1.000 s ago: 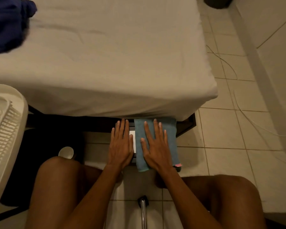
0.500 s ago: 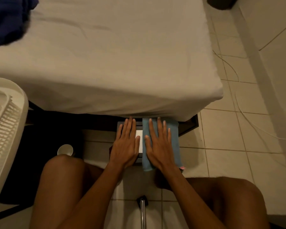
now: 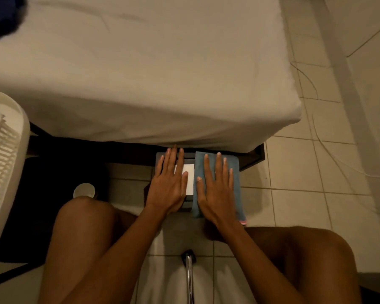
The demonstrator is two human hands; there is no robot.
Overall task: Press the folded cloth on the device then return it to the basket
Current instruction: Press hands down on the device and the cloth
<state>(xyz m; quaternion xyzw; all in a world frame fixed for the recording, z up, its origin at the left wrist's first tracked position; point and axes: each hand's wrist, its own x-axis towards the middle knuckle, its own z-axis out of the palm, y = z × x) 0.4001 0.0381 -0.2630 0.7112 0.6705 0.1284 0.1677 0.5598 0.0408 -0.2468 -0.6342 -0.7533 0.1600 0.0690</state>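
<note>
A tiled floor runs beside a sheeted bed, whose edge overhangs the low dark device. Both hands lie flat, fingers spread, gripping nothing: the right hand bears down on the folded blue cloth, seemingly to flatten it, while the left hand steadies the device's bare half. The device's far edge is hidden under the bed. The basket at left is cut off.

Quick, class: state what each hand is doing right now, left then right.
Left hand: open, flat on the dark device, holding nothing.
Right hand: open, palm pressing the folded blue cloth down, not gripping it.
</note>
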